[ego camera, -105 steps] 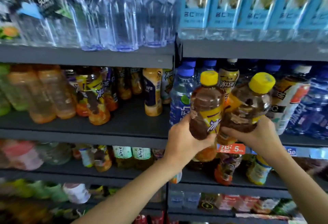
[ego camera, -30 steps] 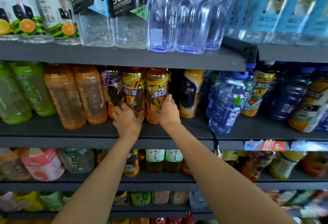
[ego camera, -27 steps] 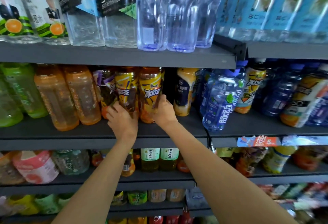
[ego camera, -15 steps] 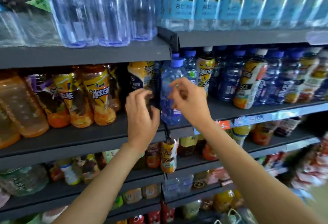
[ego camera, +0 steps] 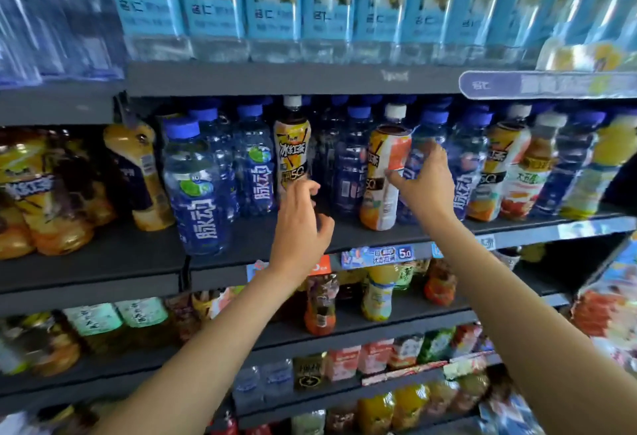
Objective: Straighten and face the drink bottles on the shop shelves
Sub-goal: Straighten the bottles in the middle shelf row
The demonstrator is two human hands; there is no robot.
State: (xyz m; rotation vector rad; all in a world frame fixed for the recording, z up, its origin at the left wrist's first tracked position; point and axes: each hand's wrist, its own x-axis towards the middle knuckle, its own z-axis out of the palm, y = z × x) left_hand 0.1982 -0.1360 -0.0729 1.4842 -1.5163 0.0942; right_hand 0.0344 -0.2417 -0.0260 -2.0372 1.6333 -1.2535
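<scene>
Both hands have left the amber tea bottles at the left and moved along the same shelf to the mixed row of blue-capped bottles and white-capped tea bottles, which now fills the view. That shelf runs just beneath the fingers, with more drinks on the boards above and below. The right hand has its fingers curled round a blue bottle, the thumb reaching across to the orange-and-white tea bottle just left of it, whose label is turned partly sideways. The left hand hangs loose and half-curled, holding nothing, its fingertips just short of the yellow-labelled tea bottle standing a little beyond them. To do this well, I judge the right hand should twist its bottle on its base rather than lift it, stopping when the label faces out, while the left steadies the neighbours so nothing topples, then draw each bottle forward to the shelf lip
</scene>
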